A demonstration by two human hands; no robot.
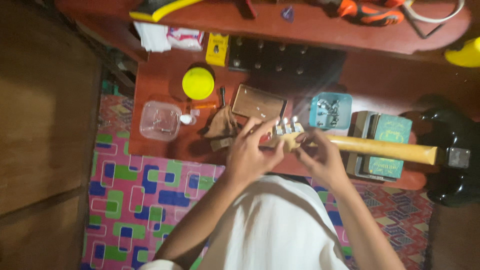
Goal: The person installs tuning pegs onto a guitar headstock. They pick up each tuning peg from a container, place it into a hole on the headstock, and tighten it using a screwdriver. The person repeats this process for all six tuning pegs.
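Both of your hands are on the headstock [286, 136] of an electric guitar that lies across the low red table [160, 80]. Your left hand [252, 152] curls over the end of the headstock, fingers bent and closed around it, fingertips reaching toward the shiny tuning pegs [286, 126]. Your right hand [320, 155] pinches at the headstock where it meets the pale wooden neck [380, 148], thumb and fingers drawn together; what they pinch is too small to tell. The neck runs to your right, over a stack of green-covered books [389, 131], to the black guitar body [452, 135]. Just behind the headstock sit a teal tub [330, 111] of small metal parts, a flat brown tin [258, 102] and a brown cloth [221, 125]. Farther left are a clear plastic box [160, 120] and a round yellow lid [198, 83].
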